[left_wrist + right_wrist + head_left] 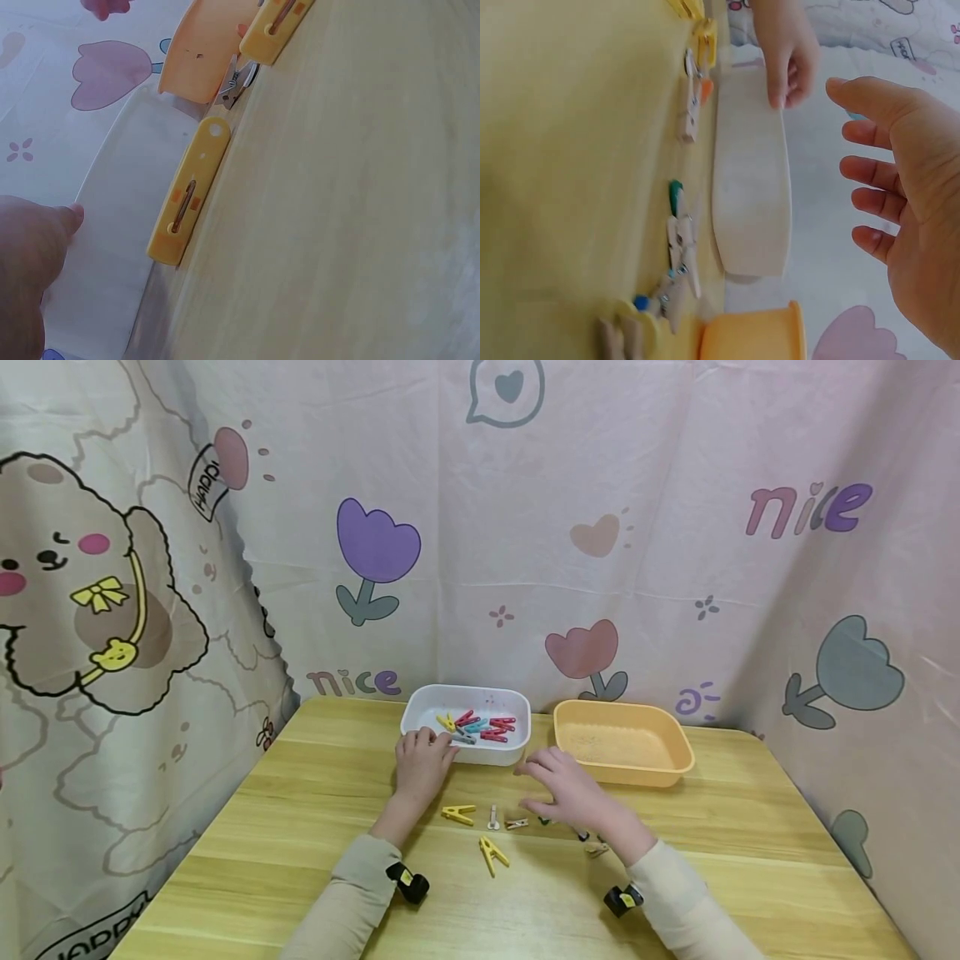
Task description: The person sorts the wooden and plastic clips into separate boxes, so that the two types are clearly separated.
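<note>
My left hand [422, 766] is at the near left corner of the white tub [517, 745], its thumb on the rim; in the right wrist view that hand [789, 56] grips the tub's edge. Inside the tub lie red, blue, grey and yellow clothespins. My right hand [564, 789] hovers between the two tubs with fingers spread, holding nothing. Two yellow clothespins [459, 814] [492, 855] lie on the table, and a small pale clothespin [492, 817] is beside them.
An orange tub [637, 774] stands on the right at the back. Several small wooden clothespins [517, 823] lie in front of it, some partly under my right hand. A printed curtain [480, 610] hangs behind the wooden table [285, 835].
</note>
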Demonstrator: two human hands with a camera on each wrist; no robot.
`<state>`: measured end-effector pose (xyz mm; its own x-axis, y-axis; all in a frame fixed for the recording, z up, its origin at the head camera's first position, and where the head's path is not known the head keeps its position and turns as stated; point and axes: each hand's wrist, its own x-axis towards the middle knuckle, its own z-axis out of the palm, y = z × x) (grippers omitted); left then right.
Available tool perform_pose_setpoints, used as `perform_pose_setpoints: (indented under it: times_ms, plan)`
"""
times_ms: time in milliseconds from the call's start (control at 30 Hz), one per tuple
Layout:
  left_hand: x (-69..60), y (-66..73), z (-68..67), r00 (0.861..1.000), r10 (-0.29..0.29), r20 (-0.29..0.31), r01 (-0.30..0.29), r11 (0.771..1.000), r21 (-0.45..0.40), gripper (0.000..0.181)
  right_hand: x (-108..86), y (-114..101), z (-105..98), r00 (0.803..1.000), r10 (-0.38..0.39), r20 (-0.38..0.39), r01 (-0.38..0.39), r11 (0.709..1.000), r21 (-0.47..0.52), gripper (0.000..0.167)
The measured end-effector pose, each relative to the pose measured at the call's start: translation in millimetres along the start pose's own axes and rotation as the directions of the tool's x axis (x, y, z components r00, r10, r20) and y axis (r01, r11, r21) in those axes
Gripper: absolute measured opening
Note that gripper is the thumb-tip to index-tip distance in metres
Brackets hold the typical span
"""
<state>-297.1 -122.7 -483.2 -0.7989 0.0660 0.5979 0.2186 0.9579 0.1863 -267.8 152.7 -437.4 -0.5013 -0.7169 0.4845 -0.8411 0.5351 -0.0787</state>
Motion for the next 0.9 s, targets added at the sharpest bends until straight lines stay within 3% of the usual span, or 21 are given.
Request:
perform_pose_setpoints:
  times_ms: [133,567,900]
  plan:
    - [-0.2,0.2,0.0,1.0,-0.004,0.006,0.004,1.0,0.0,0.026,-2.8,-8,5,0.999,-0.032,0.007,0.032,0.999,-0.007,0.041]
    - [-0.6,-0.2,-0.2,1.0,0.008,-0.028,-0.008,1.0,0.0,0.023,-10.4,-30,26,0.98,-0.131,0.147,0.139,0.989,-0.047,0.033]
    - [-1.1,0.5,-0.9,0.998,0.024,-0.05,-0.024,1.0,0.002,0.024,-14.9,-39,32,0.947,-0.105,0.305,0.115,0.993,-0.017,0.034]
